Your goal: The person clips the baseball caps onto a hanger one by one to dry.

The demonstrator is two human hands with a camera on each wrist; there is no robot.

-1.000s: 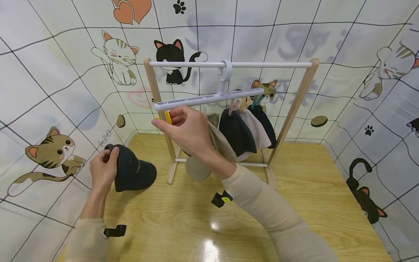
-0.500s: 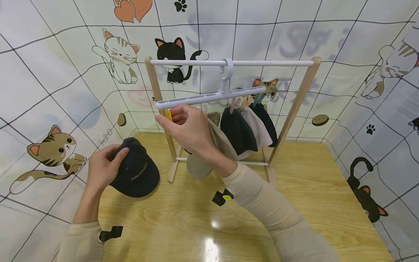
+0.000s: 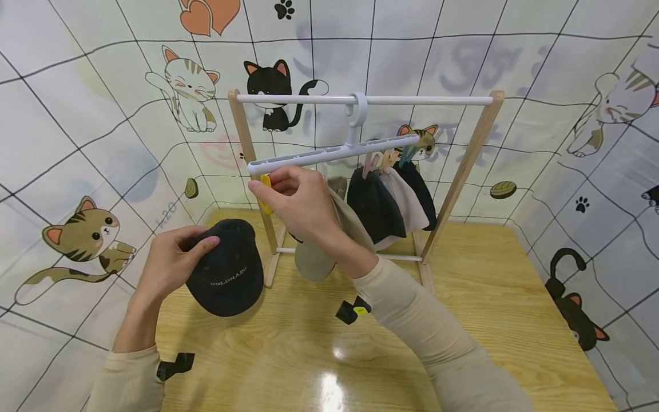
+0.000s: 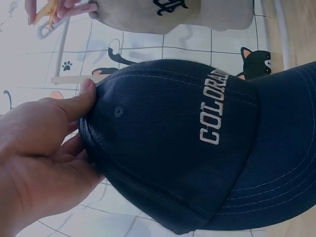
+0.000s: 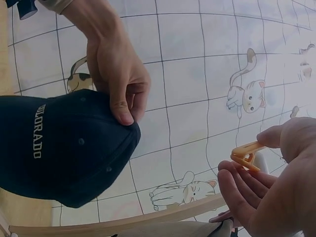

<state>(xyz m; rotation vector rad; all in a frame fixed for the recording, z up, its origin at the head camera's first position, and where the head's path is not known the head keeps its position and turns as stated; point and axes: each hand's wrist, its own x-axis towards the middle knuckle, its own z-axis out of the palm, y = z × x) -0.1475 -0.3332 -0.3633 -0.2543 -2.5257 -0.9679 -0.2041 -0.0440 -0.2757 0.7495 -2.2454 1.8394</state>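
In the head view my left hand (image 3: 172, 260) pinches the back edge of a dark navy baseball cap (image 3: 229, 274), its brim pointing down and toward me. The left wrist view shows the thumb on the cap's outside and light COLORADO lettering across its front. My right hand (image 3: 304, 203) reaches up under the left end of a white hanger (image 3: 309, 157). Between its thumb and fingers is a yellow clothespin (image 5: 245, 154), plainest in the right wrist view. A beige cap (image 3: 312, 262) hangs behind that hand, partly hidden by the wrist.
The hanger hooks over the white rail (image 3: 427, 100) of a wooden-legged rack. Right of centre hang a black cap (image 3: 373, 209), a pale cap (image 3: 407, 200) and another dark cap (image 3: 422, 197) from clothespins. A wooden table (image 3: 494, 320) lies below, with a cat-print sheet (image 3: 546, 114) around it.
My left hand has carried the navy cap rightward, nearer the rack, and turned it so its lettered front faces me. My right hand has stayed almost in place with the clothespin.
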